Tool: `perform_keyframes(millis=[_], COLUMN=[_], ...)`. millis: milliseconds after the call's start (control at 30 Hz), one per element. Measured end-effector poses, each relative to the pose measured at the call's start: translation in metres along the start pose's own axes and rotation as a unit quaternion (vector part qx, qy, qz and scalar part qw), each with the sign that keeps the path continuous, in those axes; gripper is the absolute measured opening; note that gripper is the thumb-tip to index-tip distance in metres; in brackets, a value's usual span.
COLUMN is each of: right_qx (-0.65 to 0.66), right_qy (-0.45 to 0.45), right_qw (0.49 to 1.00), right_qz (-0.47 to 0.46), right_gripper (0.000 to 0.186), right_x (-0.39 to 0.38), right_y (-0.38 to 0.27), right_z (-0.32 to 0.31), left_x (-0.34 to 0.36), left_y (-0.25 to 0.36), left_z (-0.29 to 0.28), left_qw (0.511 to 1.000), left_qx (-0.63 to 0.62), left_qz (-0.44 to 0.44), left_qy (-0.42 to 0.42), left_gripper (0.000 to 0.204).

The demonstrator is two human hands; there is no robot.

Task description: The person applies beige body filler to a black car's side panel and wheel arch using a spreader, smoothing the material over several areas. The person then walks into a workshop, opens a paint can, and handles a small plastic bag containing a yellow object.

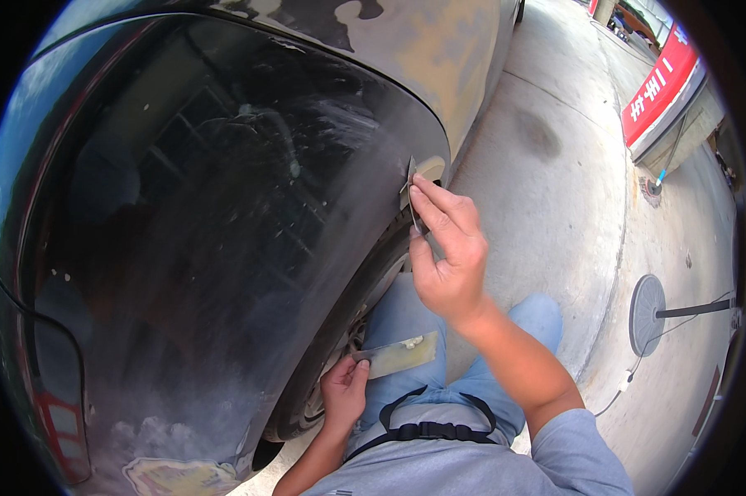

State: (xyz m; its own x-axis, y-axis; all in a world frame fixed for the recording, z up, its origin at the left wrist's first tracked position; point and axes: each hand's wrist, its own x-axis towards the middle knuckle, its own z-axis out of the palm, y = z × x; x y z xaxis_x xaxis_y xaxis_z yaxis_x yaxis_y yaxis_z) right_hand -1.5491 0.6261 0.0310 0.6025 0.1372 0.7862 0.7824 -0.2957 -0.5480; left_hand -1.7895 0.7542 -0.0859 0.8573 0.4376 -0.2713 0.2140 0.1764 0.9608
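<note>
Your right hand pinches a small spreader against the fender's wheel-arch lip. Keep the blade flat, strokes light. Your left hand grips the filler-smeared board down by your knee.

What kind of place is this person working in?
Probably the outdoor forecourt of a car body repair shop: a sanded dark car fender with filler patches, a putty spreader in the right hand, and a concrete pavement.
</note>
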Motion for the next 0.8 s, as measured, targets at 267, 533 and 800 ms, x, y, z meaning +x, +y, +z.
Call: perform_keyframes(millis=[267, 533, 800], right_qx=[0.036, 0.33, 0.212], right_qy=[0.01, -0.247, -0.42], right_qw=[0.997, 0.909, 0.876], right_qz=[-0.06, 0.064, 0.108], right_gripper=[0.054, 0.039, 0.031], right_x=[0.003, -0.009, -0.061], right_y=[-0.026, 0.01, 0.04], right_z=[0.001, -0.082, -0.146], left_x=[-0.001, -0.005, 0.005], left_y=[0.014, 0.045, 0.064], left_z=[0.014, 0.021, 0.044], left_qw=[0.999, 0.998, 0.996], left_qx=[0.022, 0.061, 0.051], left_qz=[0.003, 0.014, 0.061], left_qy=[0.026, 0.013, 0.028], left_gripper=[0.011, 0.018, 0.018])
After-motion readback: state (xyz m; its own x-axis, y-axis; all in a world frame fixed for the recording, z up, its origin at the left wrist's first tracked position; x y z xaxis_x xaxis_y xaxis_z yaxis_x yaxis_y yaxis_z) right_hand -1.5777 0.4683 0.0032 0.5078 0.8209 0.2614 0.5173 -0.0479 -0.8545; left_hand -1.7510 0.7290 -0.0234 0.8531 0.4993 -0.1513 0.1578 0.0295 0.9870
